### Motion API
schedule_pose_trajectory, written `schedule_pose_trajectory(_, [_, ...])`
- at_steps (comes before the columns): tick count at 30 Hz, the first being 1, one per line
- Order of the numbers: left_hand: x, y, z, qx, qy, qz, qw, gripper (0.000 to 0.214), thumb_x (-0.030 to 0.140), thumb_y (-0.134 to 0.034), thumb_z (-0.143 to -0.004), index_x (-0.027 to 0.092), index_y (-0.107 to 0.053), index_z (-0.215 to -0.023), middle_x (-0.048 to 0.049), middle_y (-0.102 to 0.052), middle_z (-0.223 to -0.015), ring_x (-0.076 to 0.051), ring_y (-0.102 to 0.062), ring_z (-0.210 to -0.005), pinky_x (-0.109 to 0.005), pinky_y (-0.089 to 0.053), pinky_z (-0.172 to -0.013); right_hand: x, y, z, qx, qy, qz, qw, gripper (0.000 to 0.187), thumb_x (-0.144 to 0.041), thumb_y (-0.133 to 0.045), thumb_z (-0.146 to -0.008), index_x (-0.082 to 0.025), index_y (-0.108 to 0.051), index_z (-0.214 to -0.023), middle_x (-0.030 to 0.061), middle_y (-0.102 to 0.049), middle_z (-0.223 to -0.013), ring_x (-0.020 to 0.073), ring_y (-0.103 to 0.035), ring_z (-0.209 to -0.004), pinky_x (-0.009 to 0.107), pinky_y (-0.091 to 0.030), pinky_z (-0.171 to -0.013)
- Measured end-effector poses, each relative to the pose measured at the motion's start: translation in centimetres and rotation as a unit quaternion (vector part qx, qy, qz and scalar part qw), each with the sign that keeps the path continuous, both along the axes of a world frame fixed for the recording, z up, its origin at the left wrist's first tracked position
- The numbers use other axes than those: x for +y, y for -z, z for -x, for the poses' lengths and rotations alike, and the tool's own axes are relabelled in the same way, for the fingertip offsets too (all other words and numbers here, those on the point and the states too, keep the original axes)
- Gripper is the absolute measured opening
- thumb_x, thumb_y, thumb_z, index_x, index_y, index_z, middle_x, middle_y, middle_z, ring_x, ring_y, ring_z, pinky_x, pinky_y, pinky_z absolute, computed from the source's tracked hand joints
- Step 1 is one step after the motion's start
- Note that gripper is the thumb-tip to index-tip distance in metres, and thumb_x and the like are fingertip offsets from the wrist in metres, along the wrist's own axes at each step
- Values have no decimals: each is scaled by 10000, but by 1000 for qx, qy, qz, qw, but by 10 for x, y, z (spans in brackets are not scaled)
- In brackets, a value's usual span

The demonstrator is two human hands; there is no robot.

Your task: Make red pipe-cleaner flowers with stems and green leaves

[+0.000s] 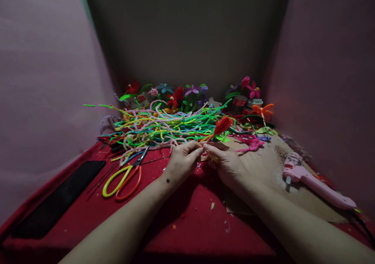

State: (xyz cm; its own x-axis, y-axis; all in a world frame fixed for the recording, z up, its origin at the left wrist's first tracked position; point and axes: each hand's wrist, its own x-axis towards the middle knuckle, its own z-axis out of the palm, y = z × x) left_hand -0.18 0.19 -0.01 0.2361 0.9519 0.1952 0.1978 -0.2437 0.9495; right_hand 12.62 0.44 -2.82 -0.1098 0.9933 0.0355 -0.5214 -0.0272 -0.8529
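My left hand (183,160) and my right hand (225,162) meet fingertip to fingertip over the red cloth (187,221), both pinched closed on the thin stem of a red-orange pipe-cleaner flower (222,125). The fuzzy flower head rises up and to the right of my fingers. Just behind my hands lies a big tangle of pipe cleaners (164,125) in green, pink, yellow and blue.
Scissors with yellow and orange handles (124,178) lie left of my left hand. A black flat object (60,199) sits at far left. A pink glue gun (313,182) rests on a cardboard sheet (269,170) at right. Finished pipe-cleaner flowers (190,94) line the back wall.
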Motion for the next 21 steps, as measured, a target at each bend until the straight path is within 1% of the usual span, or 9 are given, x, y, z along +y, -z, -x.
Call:
schedule_pose_trajectory(3, [1,-4,1,-53,30,72,996,192,298,-559,-743,157,-505,-624,85,-392,-400,-35,-309,-306,-168,-219,-332,0,0,-1,-7,-7,-6,1000,188,-324,-722,-632,-172,-686,-737,-28,-537,-568,64,-334,-452,226,-207,-420])
schedule_pose_trajectory(7, [3,-3,3,-95,52,113,988,211,308,-591,-724,148,-497,-625,74,-444,-436,-20,-328,-290,-155,-219,-319,-1,-2,-1,-15,-13,-10,1000,185,-333,-720,-639,-167,-677,-708,-42,-479,-522,61,-286,-443,231,-162,-418])
schedule_pose_trajectory(11, [4,-2,4,-122,62,127,982,211,319,-600,-731,143,-511,-656,65,-495,-481,-10,-334,-286,-147,-224,-311,-3,-6,-1,-16,-24,-24,999,224,-352,-713,-647,-171,-690,-779,-25,-549,-586,62,-335,-456,230,-201,-426])
schedule_pose_trajectory(16, [4,-4,5,-133,55,127,981,232,335,-621,-728,136,-518,-668,58,-507,-496,-9,-354,-288,-139,-240,-302,-4,-8,0,-16,-45,-53,997,204,-324,-709,-654,-170,-689,-788,0,-608,-637,94,-459,-525,235,-326,-487])
schedule_pose_trajectory(18, [4,-5,6,-149,68,151,975,234,336,-626,-725,137,-516,-670,62,-501,-491,-2,-333,-283,-132,-239,-299,-4,-8,-1,-20,-47,-49,997,207,-319,-702,-659,-168,-692,-801,11,-627,-667,108,-498,-562,236,-347,-500])
schedule_pose_trajectory(21, [4,-6,7,-182,97,193,959,215,307,-631,-722,142,-504,-669,69,-492,-491,10,-283,-273,-121,-228,-288,-2,-8,-3,-14,-50,-49,997,220,-296,-685,-677,-159,-696,-848,17,-639,-692,104,-502,-571,222,-337,-485])
